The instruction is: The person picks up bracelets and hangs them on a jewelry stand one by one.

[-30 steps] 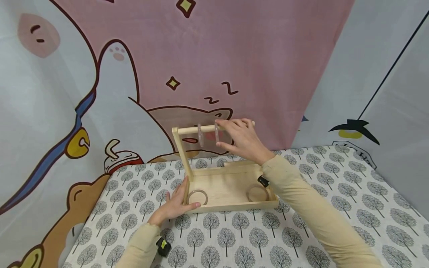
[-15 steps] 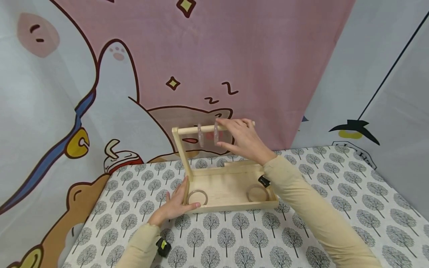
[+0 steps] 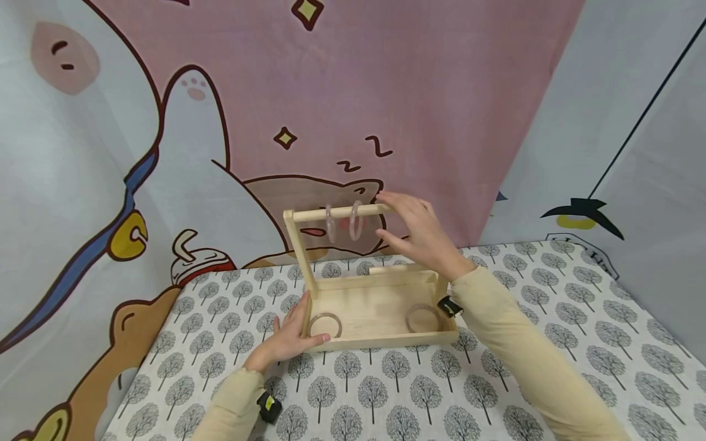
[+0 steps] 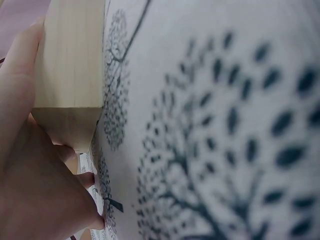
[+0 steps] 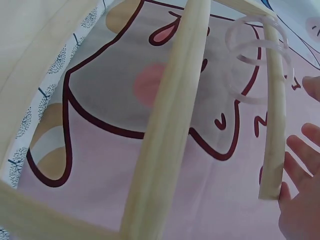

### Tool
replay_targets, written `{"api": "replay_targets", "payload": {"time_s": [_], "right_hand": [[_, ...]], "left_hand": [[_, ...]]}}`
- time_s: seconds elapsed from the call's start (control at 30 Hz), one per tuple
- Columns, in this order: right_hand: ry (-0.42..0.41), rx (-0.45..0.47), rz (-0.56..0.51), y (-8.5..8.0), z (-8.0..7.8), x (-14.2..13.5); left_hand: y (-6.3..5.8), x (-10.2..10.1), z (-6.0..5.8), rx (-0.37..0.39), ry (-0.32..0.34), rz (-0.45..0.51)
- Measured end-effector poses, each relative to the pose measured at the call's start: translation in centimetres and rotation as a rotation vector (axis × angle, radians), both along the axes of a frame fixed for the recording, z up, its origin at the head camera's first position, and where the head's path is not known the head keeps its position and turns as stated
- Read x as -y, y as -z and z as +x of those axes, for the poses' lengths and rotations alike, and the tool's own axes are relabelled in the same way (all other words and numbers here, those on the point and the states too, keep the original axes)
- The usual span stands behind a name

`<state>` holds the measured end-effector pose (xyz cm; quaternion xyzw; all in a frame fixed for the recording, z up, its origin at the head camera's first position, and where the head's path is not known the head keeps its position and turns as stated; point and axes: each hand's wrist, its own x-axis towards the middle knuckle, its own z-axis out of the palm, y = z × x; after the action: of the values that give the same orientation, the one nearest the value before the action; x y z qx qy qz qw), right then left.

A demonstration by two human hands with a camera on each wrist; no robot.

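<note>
A pale wooden jewellery stand (image 3: 375, 312), a shallow tray with an upright and a crossbar (image 3: 309, 215), stands in front of me. Two translucent pinkish bangles hang on the bar: one bangle (image 3: 331, 229) nearer the upright, another bangle (image 3: 352, 229) nearer mid-bar. My right hand (image 3: 421, 236) is beside the bar's right end, fingers spread and holding nothing; the right wrist view shows its fingers (image 5: 300, 150) close to that end. My left hand (image 3: 287, 340) holds the tray's front left corner (image 4: 70, 90), thumb along the front wall, fingers on the left side.
Inside the tray, one bangle (image 3: 340, 324) lies at the left and another bangle (image 3: 408, 321) at the right. A second upright (image 5: 172, 110) crosses the right wrist view. Tree-patterned cloth (image 3: 397, 392) covers the table; a cartoon-printed curtain (image 3: 430, 92) hangs behind.
My right hand has let go of the mid-bar bangle and drawn back to the right. That bangle now hangs free, turned slightly. The left hand has stayed at the corner.
</note>
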<state>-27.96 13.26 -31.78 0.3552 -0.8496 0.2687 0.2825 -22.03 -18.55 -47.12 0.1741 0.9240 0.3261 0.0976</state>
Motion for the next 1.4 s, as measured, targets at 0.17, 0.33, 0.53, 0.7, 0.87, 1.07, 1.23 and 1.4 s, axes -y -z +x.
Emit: {"api": "replay_targets", "payload": {"time_s": [0.17, 0.33, 0.53, 0.7, 0.87, 1.07, 1.23, 1.4], "right_hand": [[-0.006, -0.028, -0.071, 0.5, 0.4, -1.2], [-0.008, -0.048, -0.123, 1.0, 0.9, -2.3], [0.007, -0.009, -0.166, 1.9, 1.8, -3.6], [0.039, 0.053, -0.183, 2.8, 2.3, -4.4], [0.065, 0.091, -0.187, 3.7, 2.7, -5.1], [0.083, 0.124, -0.199, 5.0, 3.0, -5.9], [0.086, 0.163, -0.228, 6.1, 3.4, -6.7], [0.117, 0.202, -0.236, 7.3, 3.9, -7.6]], "left_hand": [[-0.1, 0.0, 0.0, 0.002, 0.004, -0.007], [-0.2, 0.2, -0.1, -0.016, 0.006, -0.055], [-0.9, 0.0, 0.0, -0.071, 0.002, -0.113], [-1.7, -0.2, 0.2, -0.167, 0.011, -0.094], [-2.3, -0.4, 0.0, -0.212, 0.030, 0.040], [-2.5, -0.7, 0.2, -0.203, -0.008, 0.083], [-2.4, -0.9, 0.7, -0.214, -0.040, 0.064], [-2.2, -1.4, 1.0, -0.221, -0.029, 0.052]]}}
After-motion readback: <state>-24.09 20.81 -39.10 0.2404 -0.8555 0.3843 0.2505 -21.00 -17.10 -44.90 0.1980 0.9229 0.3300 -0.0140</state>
